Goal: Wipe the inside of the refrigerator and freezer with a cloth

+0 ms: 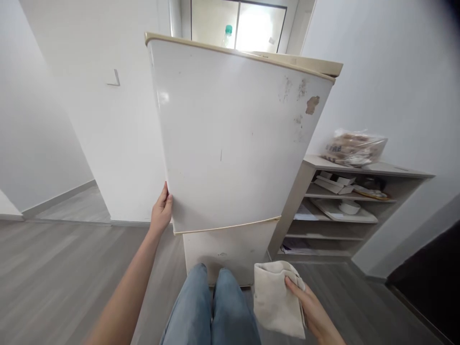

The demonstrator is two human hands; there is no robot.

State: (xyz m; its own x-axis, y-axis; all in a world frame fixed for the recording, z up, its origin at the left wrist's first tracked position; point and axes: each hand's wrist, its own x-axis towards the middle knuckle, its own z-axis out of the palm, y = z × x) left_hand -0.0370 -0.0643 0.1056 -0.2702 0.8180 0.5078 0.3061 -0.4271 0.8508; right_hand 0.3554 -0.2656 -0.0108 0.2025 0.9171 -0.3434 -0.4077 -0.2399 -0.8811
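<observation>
A white refrigerator fills the middle of the view, its large upper door (230, 139) edged in beige trim. Brown stains and a bare patch mark the door's upper right corner. My left hand (161, 211) grips the left edge of this door near its lower corner, fingers partly hidden at the side. Below it is the lower door (230, 251), close to my knees. In my right hand (305, 302) is a folded off-white cloth (276, 294), thumb on top, held low in front of the refrigerator and apart from it.
To the right stands a shelf unit (359, 233) with papers, boxes and a white bowl (349, 207). A clear plastic bag (355, 148) lies on its top. A green-capped bottle (227, 36) shows behind the refrigerator's top. Grey wood-look floor (72, 268) extends left.
</observation>
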